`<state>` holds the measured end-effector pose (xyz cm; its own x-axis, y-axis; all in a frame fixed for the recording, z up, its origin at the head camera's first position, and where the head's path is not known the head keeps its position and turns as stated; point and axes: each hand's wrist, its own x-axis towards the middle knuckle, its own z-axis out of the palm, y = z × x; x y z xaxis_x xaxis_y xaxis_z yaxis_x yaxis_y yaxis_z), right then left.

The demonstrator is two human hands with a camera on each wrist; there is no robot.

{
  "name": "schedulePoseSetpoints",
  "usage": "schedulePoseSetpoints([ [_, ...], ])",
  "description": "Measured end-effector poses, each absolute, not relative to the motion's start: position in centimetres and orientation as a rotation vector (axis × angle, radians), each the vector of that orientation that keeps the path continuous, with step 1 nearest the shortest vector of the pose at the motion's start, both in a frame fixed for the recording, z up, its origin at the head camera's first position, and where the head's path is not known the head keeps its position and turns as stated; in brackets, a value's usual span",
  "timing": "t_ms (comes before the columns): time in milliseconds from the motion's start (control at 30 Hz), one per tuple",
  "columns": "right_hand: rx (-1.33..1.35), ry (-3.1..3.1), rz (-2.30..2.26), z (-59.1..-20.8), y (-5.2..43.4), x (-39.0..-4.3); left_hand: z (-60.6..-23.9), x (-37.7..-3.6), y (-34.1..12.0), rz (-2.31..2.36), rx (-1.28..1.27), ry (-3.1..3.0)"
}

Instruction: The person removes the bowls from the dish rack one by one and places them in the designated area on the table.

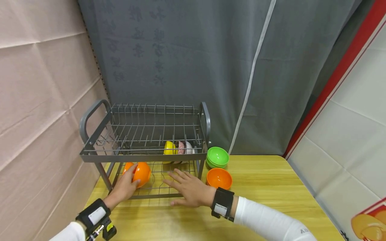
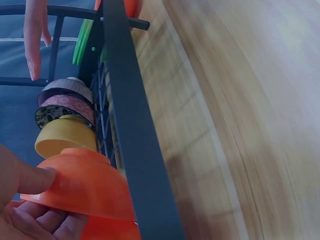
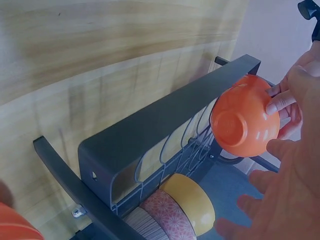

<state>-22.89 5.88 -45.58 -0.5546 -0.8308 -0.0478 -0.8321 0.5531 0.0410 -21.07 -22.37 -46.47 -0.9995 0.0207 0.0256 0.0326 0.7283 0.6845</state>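
Left hand [image 1: 125,187] gripping orange bowl [image 1: 139,173], slotting it into rack's [image 1: 144,157] lower tier; right hand [image 1: 188,189] hovering open; next needs seating upright.

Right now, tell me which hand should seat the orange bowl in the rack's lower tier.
Probably left. The left hand already grips the orange bowl inside the lower tier of the rack. The right hand lies open and empty by the front rail.

Left hand [image 1: 124,188] fingers [image 1: 132,170] curled around round orange plastic bowl [image 1: 140,173] inside grey wire dish rack [image 1: 144,157]; right hand [image 1: 188,189] fingers [image 1: 178,174] spread flat just beside, on yellow wooden bench [image 1: 259,194].
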Motion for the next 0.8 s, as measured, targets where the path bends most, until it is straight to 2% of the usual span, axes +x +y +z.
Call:
schedulePoseSetpoints([
  [333, -1.475, 2.760, 0.080, -44.8, 5.9, -23.2, -45.2, -20.7, -21.4, -1.194, -0.022, -2.927],
  [800, -1.482, 2.822, 0.085, -43.0, 6.2, -23.5, -44.5, -19.5, -20.0, -1.197, -0.212, -2.921],
])
